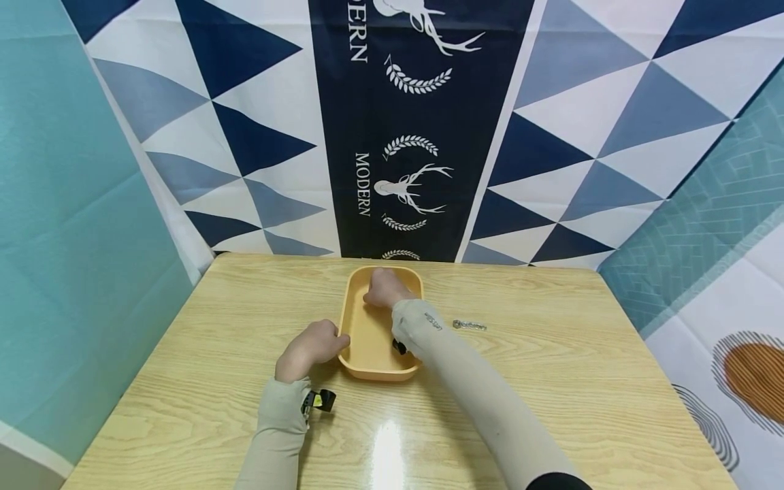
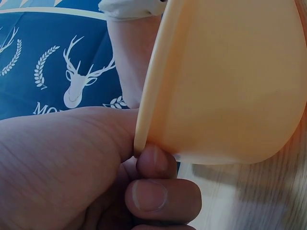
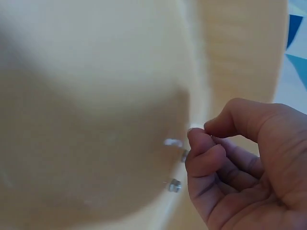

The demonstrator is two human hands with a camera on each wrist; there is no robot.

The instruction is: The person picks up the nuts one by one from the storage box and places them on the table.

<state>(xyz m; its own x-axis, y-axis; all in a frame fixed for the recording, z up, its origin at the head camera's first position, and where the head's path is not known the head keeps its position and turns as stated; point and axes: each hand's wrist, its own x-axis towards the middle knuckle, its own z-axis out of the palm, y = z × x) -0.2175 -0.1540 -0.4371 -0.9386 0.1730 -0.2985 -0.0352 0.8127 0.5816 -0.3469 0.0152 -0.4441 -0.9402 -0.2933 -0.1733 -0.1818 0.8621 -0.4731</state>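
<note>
Now, the tub [image 1: 369,340]: yellow, open side up on the table [image 1: 533,395], at your twelve o'clock; take its middle as the clock's centre in the head view.
In the tub: small metal bits [image 3: 174,186] lie near the wall in the right wrist view, at about seven o'clock from your fingertips, with a pale glint at about eight; they are too blurred for you to tell their exact kind.
Your left hand [image 1: 314,346]: at about eight o'clock, clamped on the tub's rim, thumb over the edge and fingers outside.
Your right hand [image 1: 386,288]: inside the tub at about twelve o'clock, fingers curled, thumb tip close against the forefinger; you cannot tell whether a bit is pinched there.
Hands together or apart: apart, with part of the tub between them.
Metal strip [image 1: 469,325]: shiny, on the table at three o'clock, outside the tub and beyond your right forearm; you cannot tell whether it is one piece or several in a row.
</note>
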